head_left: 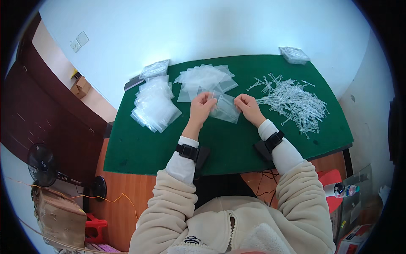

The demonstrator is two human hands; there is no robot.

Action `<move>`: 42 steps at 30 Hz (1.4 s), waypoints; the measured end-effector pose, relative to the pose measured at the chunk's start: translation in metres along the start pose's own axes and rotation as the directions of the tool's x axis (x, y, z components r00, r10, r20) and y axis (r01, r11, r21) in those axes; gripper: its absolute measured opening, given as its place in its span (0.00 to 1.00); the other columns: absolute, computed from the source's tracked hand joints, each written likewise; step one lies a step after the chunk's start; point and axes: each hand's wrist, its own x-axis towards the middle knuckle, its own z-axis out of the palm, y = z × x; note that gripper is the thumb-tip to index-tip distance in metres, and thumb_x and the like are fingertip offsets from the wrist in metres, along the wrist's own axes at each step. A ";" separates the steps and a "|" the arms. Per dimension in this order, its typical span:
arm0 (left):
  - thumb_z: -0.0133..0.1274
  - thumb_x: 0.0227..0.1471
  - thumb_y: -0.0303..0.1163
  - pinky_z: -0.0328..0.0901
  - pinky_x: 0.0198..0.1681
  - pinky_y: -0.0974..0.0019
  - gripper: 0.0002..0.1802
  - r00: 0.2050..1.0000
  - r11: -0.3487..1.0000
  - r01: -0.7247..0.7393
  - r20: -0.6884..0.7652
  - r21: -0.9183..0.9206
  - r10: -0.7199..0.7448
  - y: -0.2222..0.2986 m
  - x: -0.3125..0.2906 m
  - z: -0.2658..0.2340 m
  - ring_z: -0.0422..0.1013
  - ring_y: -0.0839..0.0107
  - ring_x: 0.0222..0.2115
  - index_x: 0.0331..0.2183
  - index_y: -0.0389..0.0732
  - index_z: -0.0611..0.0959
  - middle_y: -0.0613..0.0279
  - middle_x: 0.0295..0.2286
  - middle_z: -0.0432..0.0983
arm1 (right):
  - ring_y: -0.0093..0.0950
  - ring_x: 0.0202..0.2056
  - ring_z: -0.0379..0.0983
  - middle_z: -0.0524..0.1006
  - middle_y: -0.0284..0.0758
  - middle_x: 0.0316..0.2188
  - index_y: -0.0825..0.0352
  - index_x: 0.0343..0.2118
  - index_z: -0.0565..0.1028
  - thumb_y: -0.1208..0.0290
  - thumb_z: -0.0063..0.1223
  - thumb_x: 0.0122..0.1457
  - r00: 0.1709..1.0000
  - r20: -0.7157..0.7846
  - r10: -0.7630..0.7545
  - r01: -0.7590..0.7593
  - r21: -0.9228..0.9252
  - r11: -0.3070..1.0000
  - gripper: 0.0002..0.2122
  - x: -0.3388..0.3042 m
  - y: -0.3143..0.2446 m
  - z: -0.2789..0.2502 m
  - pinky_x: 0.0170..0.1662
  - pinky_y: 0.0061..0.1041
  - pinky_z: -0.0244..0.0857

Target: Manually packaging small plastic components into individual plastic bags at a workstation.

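Dark lettering, partly visible, stands on the chest of the cream jacket. A pale mark on the hub of the black fan and the coloured label on the clear bottle are too small to read. A yellow mark on the grey panel at lower right is likewise illegible.

Free green tabletop nearside, obstacles beyond: bag pile left, apparently plastic sticks right.
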 end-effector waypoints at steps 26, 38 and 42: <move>0.55 0.44 0.32 0.64 0.26 0.73 0.16 0.999 0.976 -0.027 -0.034 -0.216 0.020 -0.007 -0.004 0.001 0.69 0.75 0.22 0.37 0.39 0.74 0.63 0.26 0.74 | 0.19 0.31 0.72 0.76 0.32 0.28 0.72 0.35 0.72 0.81 0.49 0.51 0.959 0.220 0.177 -0.172 -0.040 0.984 0.08 -0.015 -0.015 0.014 0.32 0.17 0.66; 0.55 0.43 0.34 0.61 0.22 0.72 0.10 0.927 0.886 -0.271 0.352 0.377 0.134 -0.008 -0.010 0.002 0.65 0.77 0.17 0.22 0.36 0.78 0.64 0.16 0.71 | 0.11 0.16 0.59 0.69 0.23 0.18 0.67 0.24 0.72 0.72 0.48 0.55 0.964 0.241 0.111 -0.092 -0.090 0.992 0.06 -0.014 -0.011 0.018 0.21 0.11 0.53; 0.53 0.43 0.34 0.60 0.22 0.72 0.10 0.935 0.954 -0.115 0.355 0.277 0.009 -0.014 -0.010 0.002 0.66 0.75 0.17 0.22 0.36 0.77 0.63 0.17 0.71 | 0.10 0.15 0.55 0.64 0.21 0.15 0.66 0.21 0.70 0.70 0.47 0.56 0.953 0.249 0.172 -0.156 -0.084 0.984 0.08 -0.014 -0.015 0.017 0.19 0.11 0.47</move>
